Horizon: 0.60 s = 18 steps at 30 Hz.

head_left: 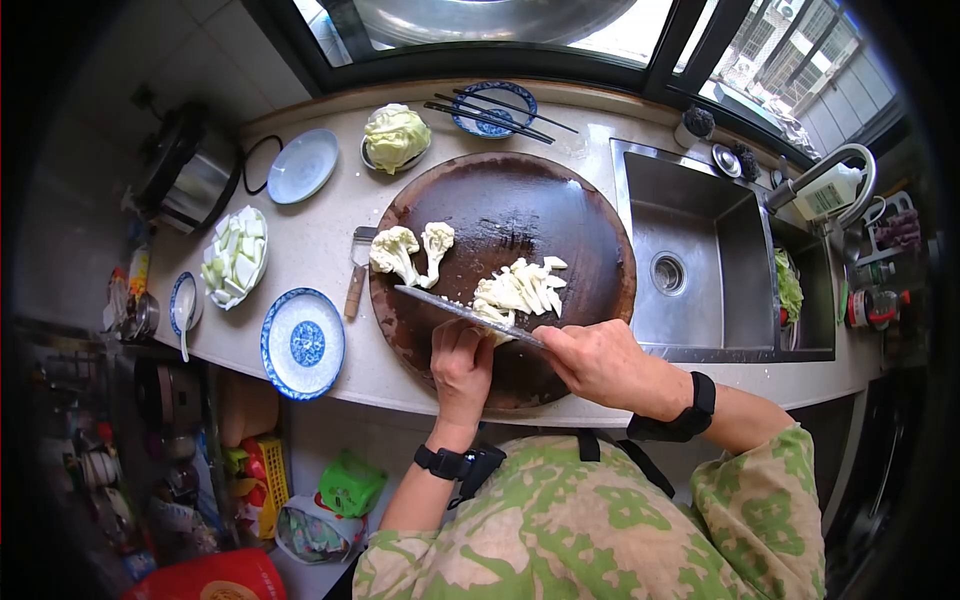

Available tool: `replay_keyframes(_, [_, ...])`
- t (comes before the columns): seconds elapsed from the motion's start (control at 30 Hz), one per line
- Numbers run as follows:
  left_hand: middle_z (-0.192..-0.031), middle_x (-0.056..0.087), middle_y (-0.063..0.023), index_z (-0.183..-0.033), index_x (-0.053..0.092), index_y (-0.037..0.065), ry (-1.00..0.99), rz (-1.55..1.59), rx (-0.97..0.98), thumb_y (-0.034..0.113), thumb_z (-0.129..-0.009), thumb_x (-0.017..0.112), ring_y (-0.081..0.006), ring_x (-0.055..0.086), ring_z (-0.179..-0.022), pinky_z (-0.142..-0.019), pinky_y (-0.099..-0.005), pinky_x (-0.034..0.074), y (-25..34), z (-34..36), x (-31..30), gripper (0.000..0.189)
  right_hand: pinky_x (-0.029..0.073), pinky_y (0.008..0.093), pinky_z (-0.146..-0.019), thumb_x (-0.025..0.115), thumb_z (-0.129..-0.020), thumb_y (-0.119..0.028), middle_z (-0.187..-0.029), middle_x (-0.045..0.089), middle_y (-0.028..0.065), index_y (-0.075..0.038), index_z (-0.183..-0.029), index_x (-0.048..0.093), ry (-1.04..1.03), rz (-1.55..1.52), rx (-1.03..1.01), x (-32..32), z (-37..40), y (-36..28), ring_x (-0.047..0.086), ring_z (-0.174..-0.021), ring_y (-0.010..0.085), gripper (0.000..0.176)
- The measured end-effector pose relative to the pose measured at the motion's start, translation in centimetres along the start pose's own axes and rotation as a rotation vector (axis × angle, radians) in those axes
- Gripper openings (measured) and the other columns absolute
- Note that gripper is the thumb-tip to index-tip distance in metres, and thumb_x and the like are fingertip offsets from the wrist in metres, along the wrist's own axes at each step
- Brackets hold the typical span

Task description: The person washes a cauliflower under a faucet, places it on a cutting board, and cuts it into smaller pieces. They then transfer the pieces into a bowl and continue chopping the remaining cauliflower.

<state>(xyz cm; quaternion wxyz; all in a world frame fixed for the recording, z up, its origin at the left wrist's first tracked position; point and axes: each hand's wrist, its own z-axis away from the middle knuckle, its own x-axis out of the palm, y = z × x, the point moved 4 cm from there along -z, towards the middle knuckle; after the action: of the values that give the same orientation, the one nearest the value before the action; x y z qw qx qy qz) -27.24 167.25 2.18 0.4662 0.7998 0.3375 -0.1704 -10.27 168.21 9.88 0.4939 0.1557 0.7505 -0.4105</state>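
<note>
My right hand (605,368) is wrapped round the handle of a kitchen knife (450,306), whose blade points left across a round wooden chopping board (540,215). Close against the blade, the curled fingers of my left hand (462,368) press on a cauliflower piece (498,338), mostly hidden by the knife and fingers. Beyond the blade lies a pile of sliced cauliflower (520,288). Two cauliflower florets, a larger floret (396,252) and a smaller floret (436,250), rest at the board's left side.
Left of the board are a peeler-like tool (356,280), a blue-rimmed plate (270,345), a plate of cut pale-green vegetable (237,258) and a pale plate (303,166). Behind stand a cabbage (396,138) and a bowl (530,97) with chopsticks across it. A steel sink (690,220) is at right.
</note>
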Motion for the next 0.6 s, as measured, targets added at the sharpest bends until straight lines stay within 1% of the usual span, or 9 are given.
replay_keyframes(0.07, [-0.090,0.059,-0.0132,-0.082,0.059,0.003,-0.030,-0.003,-0.010,-0.004,-0.069,0.067,-0.0337,0.056,-0.087,-0.075,-0.0418,0.048,-0.1,0.0,0.1,0.016,0.046,0.0405,-0.044,0.058,-0.084,-0.014,-0.064,0.060,0.0113,-0.005,-0.084,0.053,-0.013,0.015,-0.004,0.2,-0.1,0.2,0.061,-0.053,0.0304,0.010])
replay_keyframes(0.13, [-0.090,0.059,-0.0131,-0.083,0.060,0.003,-0.017,-0.022,-0.003,-0.004,-0.069,0.067,-0.0338,0.056,-0.087,-0.075,-0.0418,0.048,0.1,-0.1,0.2,0.017,0.046,0.0404,-0.044,0.057,-0.085,-0.013,-0.063,0.060,0.0114,-0.005,-0.084,0.053,-0.029,0.027,-0.010,0.9,-0.3,0.5,0.061,-0.053,0.0305,0.010])
replay_keyframes(0.2, [-0.090,0.059,-0.0130,-0.084,0.061,0.003,-0.006,-0.042,0.004,-0.004,-0.069,0.067,-0.0338,0.055,-0.087,-0.075,-0.0417,0.048,0.1,0.1,0.1,0.018,0.046,0.0404,-0.043,0.058,-0.084,-0.013,-0.063,0.060,0.0121,-0.005,-0.082,0.052,-0.152,0.091,0.031,2.2,-0.6,0.9,0.060,-0.053,0.0309,0.010])
replay_keyframes(0.3, [-0.089,0.058,-0.0124,-0.085,0.062,0.004,-0.052,-0.050,-0.035,-0.004,-0.069,0.067,-0.0340,0.055,-0.087,-0.076,-0.0417,0.048,-0.3,0.4,0.2,0.018,0.045,0.0406,-0.043,0.057,-0.083,-0.012,-0.063,0.060,0.0124,-0.004,-0.081,0.052,-0.129,0.074,0.021,1.9,-0.8,0.8,0.060,-0.052,0.0314,0.010])
replay_keyframes(0.37, [-0.088,0.058,-0.0128,-0.084,0.061,0.004,0.043,0.003,0.013,-0.005,-0.067,0.068,-0.0345,0.055,-0.083,-0.074,-0.0414,0.047,-0.2,0.5,0.1,0.021,0.045,0.0407,-0.043,0.057,-0.083,-0.012,-0.062,0.059,0.0123,-0.004,-0.081,0.052,-0.110,0.062,0.019,0.7,-0.6,0.0,0.060,-0.052,0.0314,0.010])
replay_keyframes(0.43, [-0.089,0.058,-0.0126,-0.083,0.061,0.004,0.054,-0.001,0.018,-0.006,-0.066,0.067,-0.0343,0.055,-0.083,-0.073,-0.0413,0.047,-0.2,0.7,0.2,0.020,0.045,0.0408,-0.043,0.057,-0.083,-0.012,-0.061,0.059,0.0122,-0.004,-0.081,0.052,-0.097,0.046,0.020,0.3,-0.4,-0.1,0.060,-0.052,0.0314,0.010])
replay_keyframes(0.5, [-0.090,0.059,-0.0124,-0.083,0.061,0.004,0.063,-0.002,0.031,-0.006,-0.066,0.067,-0.0342,0.055,-0.083,-0.073,-0.0411,0.046,-0.4,0.8,0.3,0.020,0.045,0.0411,-0.044,0.056,-0.084,-0.013,-0.060,0.059,0.0121,-0.004,-0.081,0.052,-0.134,0.044,-0.004,0.8,-0.4,0.2,0.060,-0.052,0.0310,0.010])
replay_keyframes(0.53, [-0.091,0.059,-0.0121,-0.082,0.061,0.004,0.038,-0.029,0.032,-0.006,-0.065,0.068,-0.0340,0.055,-0.082,-0.073,-0.0410,0.047,-0.6,1.1,0.4,0.020,0.045,0.0411,-0.044,0.056,-0.084,-0.013,-0.060,0.059,0.0121,-0.004,-0.081,0.052,-0.133,0.044,-0.001,1.0,-0.5,0.4,0.060,-0.052,0.0310,0.010])
replay_keyframes(0.6, [-0.091,0.059,-0.0117,-0.080,0.061,0.004,0.013,-0.058,0.035,-0.006,-0.065,0.069,-0.0338,0.055,-0.082,-0.073,-0.0408,0.047,-0.6,1.3,0.4,0.020,0.045,0.0414,-0.044,0.057,-0.084,-0.013,-0.060,0.060,0.0122,-0.004,-0.080,0.052,-0.210,0.076,0.004,1.7,-1.0,1.0,0.060,-0.052,0.0307,0.011])
